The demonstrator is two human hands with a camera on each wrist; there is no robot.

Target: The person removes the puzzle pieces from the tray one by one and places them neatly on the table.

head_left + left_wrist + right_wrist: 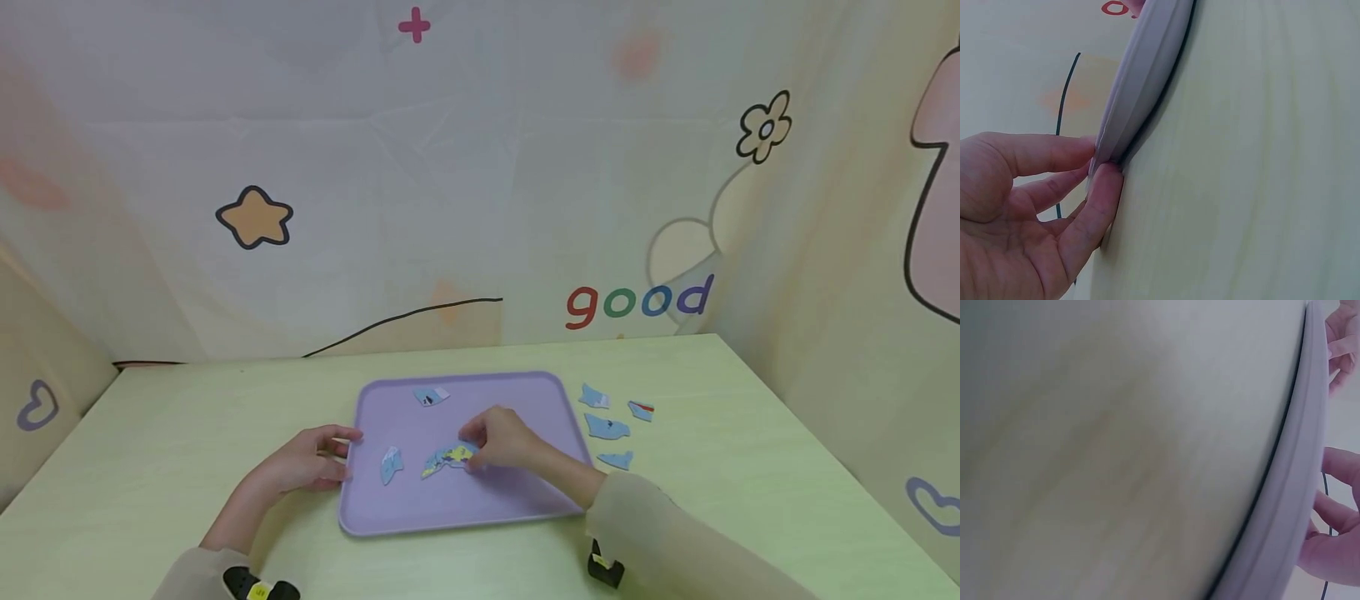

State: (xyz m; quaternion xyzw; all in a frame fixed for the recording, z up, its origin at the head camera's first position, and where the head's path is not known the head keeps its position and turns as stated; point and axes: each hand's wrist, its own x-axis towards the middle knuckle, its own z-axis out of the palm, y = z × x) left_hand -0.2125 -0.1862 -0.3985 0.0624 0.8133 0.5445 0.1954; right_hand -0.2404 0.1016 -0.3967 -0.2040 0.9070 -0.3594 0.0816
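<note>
A lilac tray (517,500) lies on the table with cut pieces of a blue picture puzzle on it. My left hand (318,458) holds the tray's left edge; in the left wrist view its fingertips (1110,178) meet the rim and outer wall. Over the middle of the tray, my right hand (506,437) pinches a puzzle piece with thumb and forefinger, partly hidden by the hand. It is at the right end of a joined blue-and-yellow cluster (444,459). Two loose pieces lie on the tray: a top piece (431,397) and a left piece (392,465).
Right of the tray, several loose pieces lie on the table (750,500): an upper one (595,397), one with a red stripe (641,410), a wide blue one (606,427) and a small one (617,460). A printed cloth (450,183) hangs behind the table.
</note>
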